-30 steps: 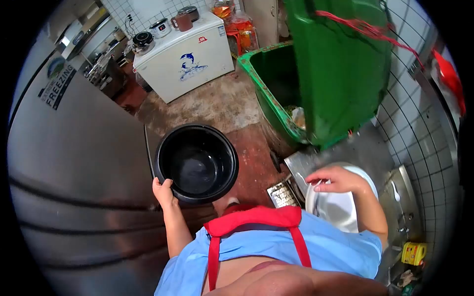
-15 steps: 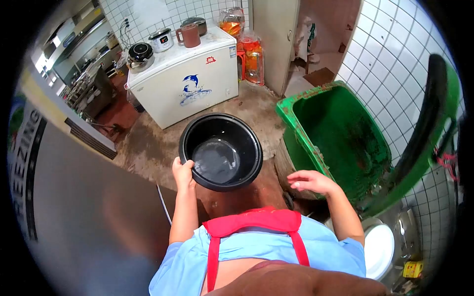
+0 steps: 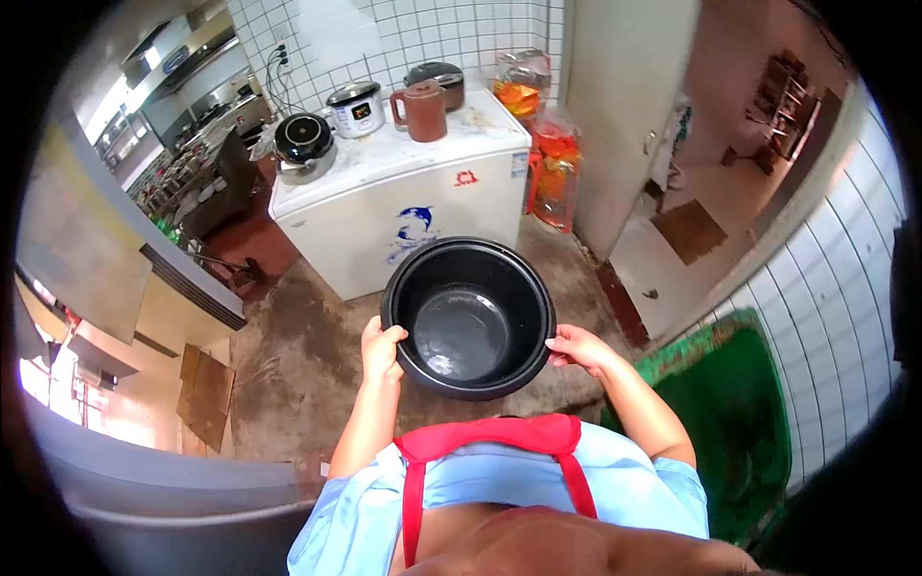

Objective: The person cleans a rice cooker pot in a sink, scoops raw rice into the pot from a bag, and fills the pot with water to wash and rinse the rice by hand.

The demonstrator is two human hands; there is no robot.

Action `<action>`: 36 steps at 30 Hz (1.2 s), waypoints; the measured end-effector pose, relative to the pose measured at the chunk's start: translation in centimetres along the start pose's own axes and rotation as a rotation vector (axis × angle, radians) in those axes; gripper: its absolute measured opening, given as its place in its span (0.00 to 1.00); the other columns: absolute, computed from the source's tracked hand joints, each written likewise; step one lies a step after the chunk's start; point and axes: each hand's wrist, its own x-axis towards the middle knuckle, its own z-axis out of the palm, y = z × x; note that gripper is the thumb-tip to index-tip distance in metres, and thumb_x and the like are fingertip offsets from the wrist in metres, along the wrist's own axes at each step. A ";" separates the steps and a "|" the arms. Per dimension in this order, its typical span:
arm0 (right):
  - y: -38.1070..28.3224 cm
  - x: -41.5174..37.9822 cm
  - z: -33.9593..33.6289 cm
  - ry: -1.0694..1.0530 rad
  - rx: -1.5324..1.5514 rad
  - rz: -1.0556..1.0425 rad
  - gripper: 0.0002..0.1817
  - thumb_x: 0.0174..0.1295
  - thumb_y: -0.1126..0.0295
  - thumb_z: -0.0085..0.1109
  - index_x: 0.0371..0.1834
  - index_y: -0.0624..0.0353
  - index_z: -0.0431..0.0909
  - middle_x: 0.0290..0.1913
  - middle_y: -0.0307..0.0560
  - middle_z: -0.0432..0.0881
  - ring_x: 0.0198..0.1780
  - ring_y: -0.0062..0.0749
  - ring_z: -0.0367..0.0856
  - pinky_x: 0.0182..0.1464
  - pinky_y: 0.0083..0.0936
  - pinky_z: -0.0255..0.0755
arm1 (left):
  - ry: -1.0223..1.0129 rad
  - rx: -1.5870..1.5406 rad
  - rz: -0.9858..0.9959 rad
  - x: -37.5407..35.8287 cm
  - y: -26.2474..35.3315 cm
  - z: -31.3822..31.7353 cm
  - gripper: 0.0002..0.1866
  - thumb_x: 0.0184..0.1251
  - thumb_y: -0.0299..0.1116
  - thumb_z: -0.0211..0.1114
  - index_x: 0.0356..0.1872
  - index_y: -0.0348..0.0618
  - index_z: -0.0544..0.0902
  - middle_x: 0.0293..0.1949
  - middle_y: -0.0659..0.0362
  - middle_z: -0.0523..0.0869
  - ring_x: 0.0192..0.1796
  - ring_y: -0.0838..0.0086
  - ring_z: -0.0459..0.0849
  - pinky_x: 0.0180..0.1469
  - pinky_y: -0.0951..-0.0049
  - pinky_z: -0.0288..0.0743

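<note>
In front of my chest I carry a black inner cooking pot [image 3: 471, 331], round and deep, its wet-looking inside facing up with no food visible in it. My left hand [image 3: 382, 350] grips the rim on the left, thumb on top. On the opposite side my right hand [image 3: 579, 349] is closed on the rim, thumb and fingers pinching the edge. The undersides of both hands' grips are hidden by the pot wall.
A white chest freezer [image 3: 384, 226] stands ahead, bearing a rice cooker [image 3: 355, 110], a brown jug [image 3: 420, 112] and other cookers. A green bin [image 3: 715, 432] is at my right. Bagged orange goods [image 3: 555, 178] lean near a door [image 3: 624, 115]. A doorway opens at the right.
My right hand, free and open before, now holds the pot's right rim. I have moved forward, closer to the freezer, and the green bin has slid toward the lower right.
</note>
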 end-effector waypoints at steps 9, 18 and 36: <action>-10.0 14.3 -8.5 0.171 0.012 -0.045 0.12 0.61 0.62 0.54 0.37 0.59 0.71 0.33 0.38 0.76 0.32 0.18 0.74 0.35 0.16 0.73 | -0.032 0.009 -0.071 18.2 1.3 8.8 0.12 0.41 0.14 0.52 0.31 0.34 0.73 0.28 0.56 0.79 0.30 0.69 0.78 0.34 0.70 0.75; -14.1 23.5 -17.2 0.472 0.118 -0.137 0.12 0.61 0.63 0.55 0.39 0.61 0.72 0.33 0.37 0.75 0.32 0.17 0.72 0.35 0.15 0.71 | -0.413 -0.012 -0.229 40.4 -2.3 19.3 0.16 0.44 0.14 0.50 0.38 0.32 0.74 0.33 0.53 0.80 0.34 0.66 0.80 0.38 0.69 0.76; -23.7 42.9 -59.7 0.385 -1.295 0.359 0.27 0.56 0.55 0.56 0.53 0.61 0.71 0.52 0.54 0.75 0.51 0.47 0.74 0.54 0.35 0.67 | -0.026 -0.166 0.064 70.2 -6.7 35.9 0.13 0.44 0.14 0.52 0.35 0.31 0.71 0.33 0.51 0.79 0.35 0.61 0.79 0.42 0.66 0.76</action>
